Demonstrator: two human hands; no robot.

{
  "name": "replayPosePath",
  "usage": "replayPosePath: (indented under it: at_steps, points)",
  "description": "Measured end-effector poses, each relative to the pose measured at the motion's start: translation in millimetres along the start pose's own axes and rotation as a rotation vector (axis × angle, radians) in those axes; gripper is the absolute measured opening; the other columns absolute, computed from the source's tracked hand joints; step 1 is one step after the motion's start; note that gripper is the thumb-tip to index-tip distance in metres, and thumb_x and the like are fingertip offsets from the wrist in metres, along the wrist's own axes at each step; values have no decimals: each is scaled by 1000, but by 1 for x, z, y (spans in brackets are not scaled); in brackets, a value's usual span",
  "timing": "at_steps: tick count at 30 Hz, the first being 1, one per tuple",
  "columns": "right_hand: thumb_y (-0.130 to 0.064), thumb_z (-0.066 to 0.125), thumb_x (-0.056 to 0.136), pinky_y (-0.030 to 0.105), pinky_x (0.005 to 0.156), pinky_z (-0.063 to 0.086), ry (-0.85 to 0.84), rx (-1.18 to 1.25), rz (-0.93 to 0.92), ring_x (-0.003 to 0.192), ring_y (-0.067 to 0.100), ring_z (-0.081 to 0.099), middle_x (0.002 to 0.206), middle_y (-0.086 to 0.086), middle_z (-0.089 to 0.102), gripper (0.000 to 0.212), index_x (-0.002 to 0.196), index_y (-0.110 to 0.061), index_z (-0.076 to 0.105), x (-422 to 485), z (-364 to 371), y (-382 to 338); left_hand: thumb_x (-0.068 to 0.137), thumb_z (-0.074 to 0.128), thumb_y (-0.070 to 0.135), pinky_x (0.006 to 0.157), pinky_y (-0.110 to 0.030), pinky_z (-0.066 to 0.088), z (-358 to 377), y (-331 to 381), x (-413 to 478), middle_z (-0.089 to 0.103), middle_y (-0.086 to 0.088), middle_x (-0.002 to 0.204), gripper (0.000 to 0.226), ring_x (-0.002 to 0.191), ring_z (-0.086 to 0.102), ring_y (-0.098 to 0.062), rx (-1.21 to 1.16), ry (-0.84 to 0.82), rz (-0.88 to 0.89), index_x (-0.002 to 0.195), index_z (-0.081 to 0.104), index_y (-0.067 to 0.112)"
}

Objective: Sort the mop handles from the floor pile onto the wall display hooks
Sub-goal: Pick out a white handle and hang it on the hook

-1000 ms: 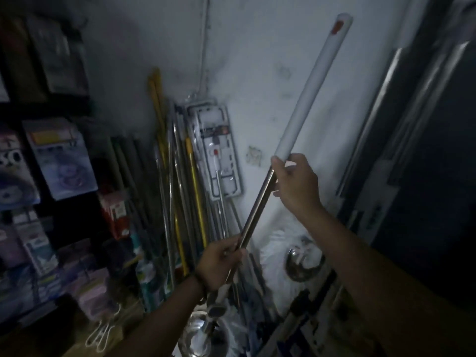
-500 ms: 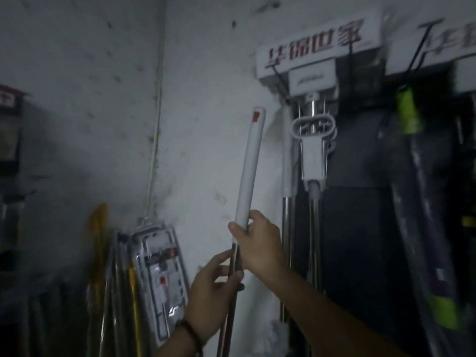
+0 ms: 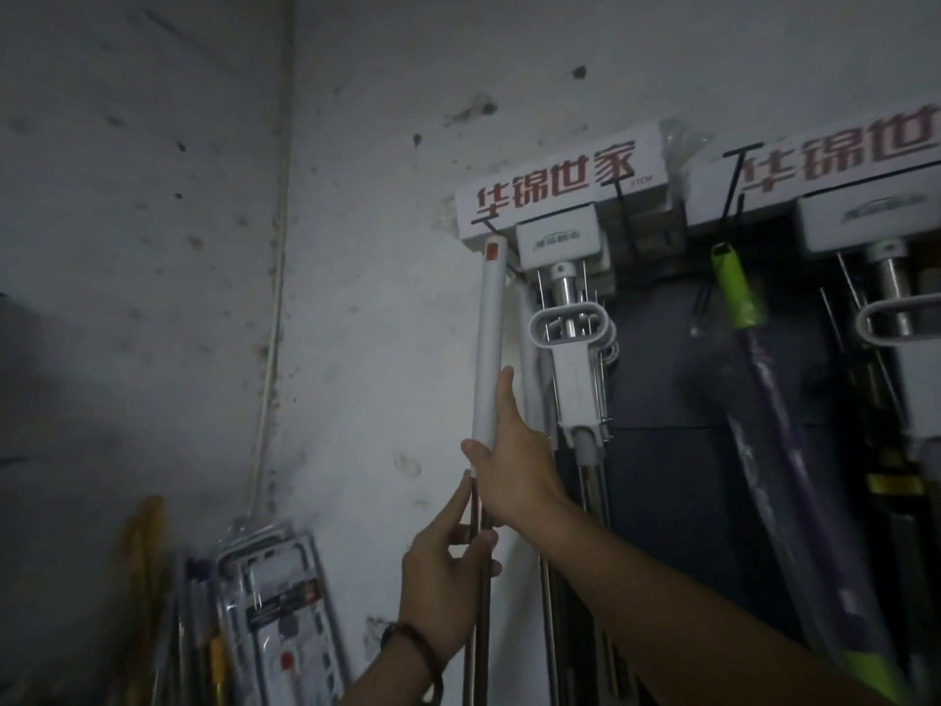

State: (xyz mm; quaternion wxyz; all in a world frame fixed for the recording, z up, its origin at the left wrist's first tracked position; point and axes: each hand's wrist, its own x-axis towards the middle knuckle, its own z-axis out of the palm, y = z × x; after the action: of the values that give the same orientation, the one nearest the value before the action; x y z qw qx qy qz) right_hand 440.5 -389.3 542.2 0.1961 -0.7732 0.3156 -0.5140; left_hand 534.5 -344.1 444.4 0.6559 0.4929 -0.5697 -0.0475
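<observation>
Up near the wall rack (image 3: pixel 560 191), both hands reach high. The right hand (image 3: pixel 509 466) wraps the mop handle (image 3: pixel 488 343) where its white sleeve ends; the left hand (image 3: pixel 448 583) pinches the bare metal shaft just below. Nearly upright, the handle shows a red mark at its tip, which sits right under the rack's sign.

the room is sitting in dim, bluish light with no lamp showing, and the wall (image 3: pixel 356 247) is looking grey and blotchy. the brightest things are glowing faintly: the white sign (image 3: pixel 560 180) and the pale mop handle (image 3: pixel 488 343). deep shadow is pooling along the left edge and behind the dark panel (image 3: pixel 672 450). the packaged goods (image 3: pixel 275 619) low down are smearing with blur, and the purple handle (image 3: pixel 784 450) is bowing near the right edge.
</observation>
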Motion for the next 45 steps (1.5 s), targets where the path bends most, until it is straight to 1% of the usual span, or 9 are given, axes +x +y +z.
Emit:
replayPosePath:
  at_steps: [11,17,20,23,26,28,33,39,45]
  points:
    - [-26,58,108,40,88,61,-7,-97,34,95,24,71,121,13,66,97,164,-44,-19,19,-10,-5,99,68,12,58,-23,59,12,4,19,78,-3,97,64,88,76,-27,-129,-22,-76,153,46,38]
    - [-18,60,106,28,73,49,1,-199,102,88,19,59,143,17,58,102,165,-33,-22,31,-11,7,101,65,12,60,-31,63,27,-3,33,77,2,92,55,87,77,-30,-129,-94,-165,150,53,36]
    - [-12,63,103,28,64,51,10,-296,116,71,11,54,129,15,64,110,163,-29,-27,32,-6,14,102,62,14,60,-31,62,35,-8,37,76,-4,84,39,83,78,-32,-147,-106,-193,137,65,29]
    - [-13,66,99,31,69,57,-4,-357,108,86,19,66,129,17,62,115,163,-28,-29,25,-2,23,101,59,6,58,-27,60,43,-12,38,75,-8,83,22,73,72,-26,-112,-85,-214,107,74,21]
    - [-21,63,99,36,89,55,1,-369,91,123,33,59,156,23,36,106,167,-24,-18,12,2,25,100,52,0,69,-37,59,52,-18,43,71,-7,82,24,73,65,-22,15,-99,-258,89,69,14]
    - [-25,62,99,39,100,51,22,-453,63,137,36,48,160,21,24,95,168,-19,-3,1,5,25,103,55,8,83,-44,62,55,-20,45,72,-8,97,12,89,69,-27,69,-126,-253,107,66,13]
    - [-26,58,101,35,100,53,71,-503,-34,128,23,49,140,9,42,48,146,-16,45,-21,13,35,101,64,23,98,-39,56,47,-18,40,67,-3,117,22,108,65,-20,263,-190,-94,120,59,15]
    - [-25,55,102,38,99,56,-83,-296,11,118,19,61,135,3,57,36,137,-19,55,-77,56,81,101,58,14,95,-31,57,11,-68,-13,73,3,120,29,104,68,-11,253,-249,-197,128,67,21]
    - [-36,61,95,37,86,59,-405,-324,113,105,22,68,119,1,65,35,128,-26,56,-182,138,145,100,55,4,60,-34,55,-49,-151,-138,76,-18,104,25,81,74,-32,48,-130,-604,120,66,15]
